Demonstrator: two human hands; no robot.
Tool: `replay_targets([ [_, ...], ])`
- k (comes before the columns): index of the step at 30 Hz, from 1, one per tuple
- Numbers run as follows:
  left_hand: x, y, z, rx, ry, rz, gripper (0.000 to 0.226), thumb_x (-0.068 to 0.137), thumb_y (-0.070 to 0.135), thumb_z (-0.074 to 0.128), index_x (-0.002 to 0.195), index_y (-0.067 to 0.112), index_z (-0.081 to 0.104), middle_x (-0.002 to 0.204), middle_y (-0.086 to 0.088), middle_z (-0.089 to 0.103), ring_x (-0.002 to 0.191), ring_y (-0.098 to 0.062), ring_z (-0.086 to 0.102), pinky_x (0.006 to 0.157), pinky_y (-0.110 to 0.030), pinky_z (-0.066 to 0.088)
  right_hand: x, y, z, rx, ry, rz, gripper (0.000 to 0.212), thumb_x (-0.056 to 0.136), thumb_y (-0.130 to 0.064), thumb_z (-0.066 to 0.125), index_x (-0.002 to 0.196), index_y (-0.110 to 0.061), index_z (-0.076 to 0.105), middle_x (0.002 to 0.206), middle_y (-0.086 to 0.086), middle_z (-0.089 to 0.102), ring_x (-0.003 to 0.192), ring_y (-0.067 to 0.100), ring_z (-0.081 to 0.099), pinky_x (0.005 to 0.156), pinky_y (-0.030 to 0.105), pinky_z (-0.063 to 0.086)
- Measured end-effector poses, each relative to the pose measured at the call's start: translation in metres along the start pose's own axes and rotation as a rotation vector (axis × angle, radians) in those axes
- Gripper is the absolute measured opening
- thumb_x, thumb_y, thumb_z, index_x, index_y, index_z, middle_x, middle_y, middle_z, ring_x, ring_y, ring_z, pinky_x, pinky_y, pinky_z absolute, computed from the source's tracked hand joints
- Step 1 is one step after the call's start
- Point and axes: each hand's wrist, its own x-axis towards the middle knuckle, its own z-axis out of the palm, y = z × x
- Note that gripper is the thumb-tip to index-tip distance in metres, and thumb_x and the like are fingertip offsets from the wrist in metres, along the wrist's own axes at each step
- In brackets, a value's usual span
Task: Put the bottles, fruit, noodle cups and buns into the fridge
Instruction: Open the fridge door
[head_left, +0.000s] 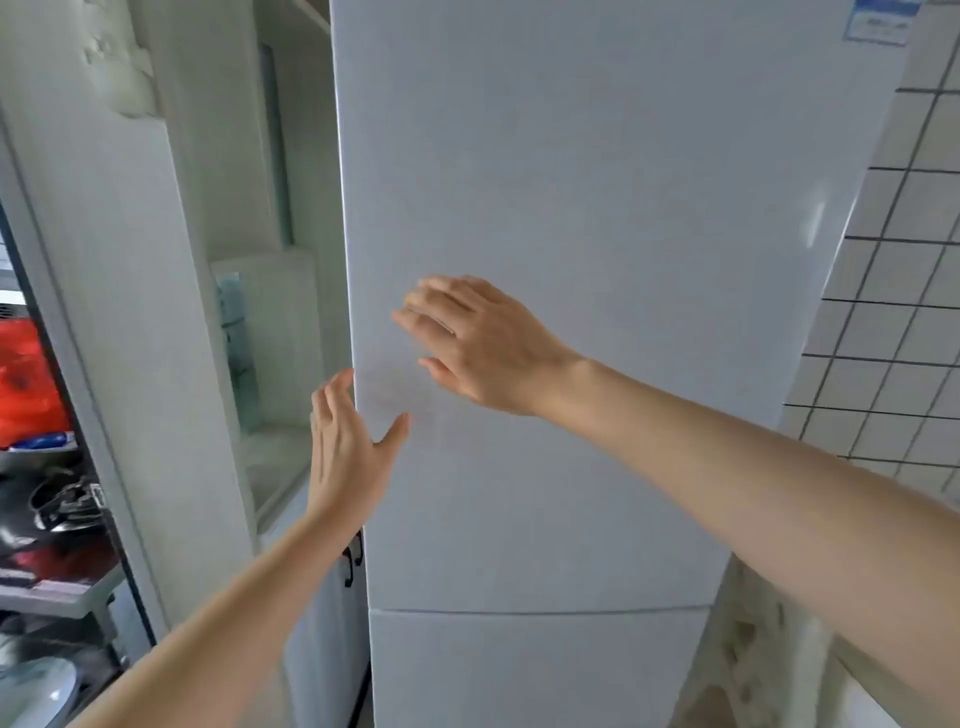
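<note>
fridge door (597, 260) fills the frame's middle, shut. left hand (348, 441) empty, spread at its left edge; right hand (478, 343) flat, empty. best to hook that edge and pull.

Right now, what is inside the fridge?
Nothing inside can be seen. The upper fridge door is closed and covers the interior; the lower door looks shut too. The left hand reaches its left edge, and the right hand is at its front.

Smooth, faintly glossy white fridge door (597, 260); glazed wall tiles (904, 332).
</note>
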Motion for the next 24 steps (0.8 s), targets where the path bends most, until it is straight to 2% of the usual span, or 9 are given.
replay_targets([
  [3,0.018,-0.011,0.008,-0.072,-0.039,-0.004,0.076,0.081,0.033,0.075,0.141,0.012,0.032,0.133,-0.006,0.041,0.12,-0.024,0.045,0.102,-0.037,0.039,0.021,0.009,0.022,-0.063,-0.114,-0.074,0.05,0.097,-0.031,0.045,0.14,-0.006,0.045,0.143,0.014,0.047,0.138,0.032,0.036,0.116,0.044,0.024],
  [5,0.029,-0.017,0.013,-0.078,-0.067,-0.04,0.074,0.081,0.035,0.075,0.138,0.011,0.034,0.13,-0.002,0.045,0.118,-0.018,0.046,0.1,-0.033,0.04,0.036,0.011,0.038,-0.093,-0.165,-0.104,0.053,0.099,-0.034,0.038,0.146,-0.009,0.036,0.151,0.011,0.037,0.144,0.029,0.025,0.119,0.044,0.014],
  [6,0.034,-0.021,0.015,-0.087,-0.085,-0.065,0.068,0.081,0.036,0.075,0.132,0.013,0.037,0.123,0.002,0.049,0.113,-0.008,0.048,0.095,-0.026,0.041,0.042,0.011,0.046,-0.111,-0.176,-0.121,0.054,0.1,-0.035,0.036,0.147,-0.01,0.033,0.153,0.011,0.034,0.146,0.028,0.022,0.119,0.045,0.011],
  [8,0.044,-0.029,0.015,-0.127,-0.137,-0.079,0.044,0.08,0.036,0.076,0.108,0.027,0.043,0.095,0.014,0.051,0.086,0.015,0.049,0.07,-0.006,0.037,0.054,0.014,0.059,-0.179,-0.186,-0.154,0.055,0.099,-0.036,0.036,0.148,-0.011,0.033,0.154,0.011,0.033,0.146,0.028,0.02,0.119,0.047,0.01],
  [9,0.049,-0.034,0.015,-0.144,-0.163,-0.083,0.039,0.079,0.036,0.077,0.095,0.032,0.042,0.084,0.016,0.049,0.073,0.015,0.049,0.06,-0.006,0.036,0.06,0.015,0.064,-0.214,-0.177,-0.167,0.054,0.099,-0.037,0.037,0.147,-0.011,0.035,0.153,0.011,0.035,0.146,0.028,0.022,0.119,0.048,0.011],
  [10,0.054,-0.038,0.014,-0.166,-0.191,-0.091,0.038,0.078,0.036,0.078,0.087,0.033,0.041,0.079,0.015,0.05,0.068,0.012,0.051,0.055,-0.008,0.037,0.066,0.015,0.068,-0.246,-0.166,-0.178,0.054,0.098,-0.038,0.038,0.145,-0.012,0.038,0.151,0.011,0.038,0.145,0.028,0.023,0.118,0.049,0.012],
  [14,0.067,-0.05,0.01,-0.2,-0.269,-0.095,0.042,0.072,0.045,0.081,0.095,0.024,0.053,0.09,0.003,0.064,0.081,-0.012,0.062,0.067,-0.029,0.05,0.085,0.01,0.082,-0.311,-0.142,-0.212,0.045,0.097,-0.043,0.037,0.128,-0.015,0.055,0.137,0.005,0.053,0.143,0.028,0.03,0.115,0.056,0.015],
  [18,0.074,-0.055,0.004,-0.165,-0.298,-0.057,0.049,0.069,0.047,0.083,0.106,0.026,0.058,0.085,0.008,0.056,0.08,-0.008,0.053,0.066,-0.019,0.039,0.096,0.002,0.085,-0.344,-0.16,-0.195,0.057,0.091,-0.063,0.038,0.102,-0.017,0.068,0.109,0.002,0.063,0.129,0.032,0.045,0.112,0.061,0.017],
  [24,0.075,-0.059,-0.002,-0.189,-0.297,-0.046,0.05,0.065,0.047,0.085,0.103,0.024,0.062,0.084,0.008,0.059,0.076,0.0,0.052,0.063,-0.006,0.038,0.098,-0.006,0.085,-0.392,-0.153,-0.17,0.062,0.087,-0.069,0.037,0.094,-0.017,0.069,0.102,0.001,0.062,0.124,0.031,0.049,0.112,0.062,0.018],
])
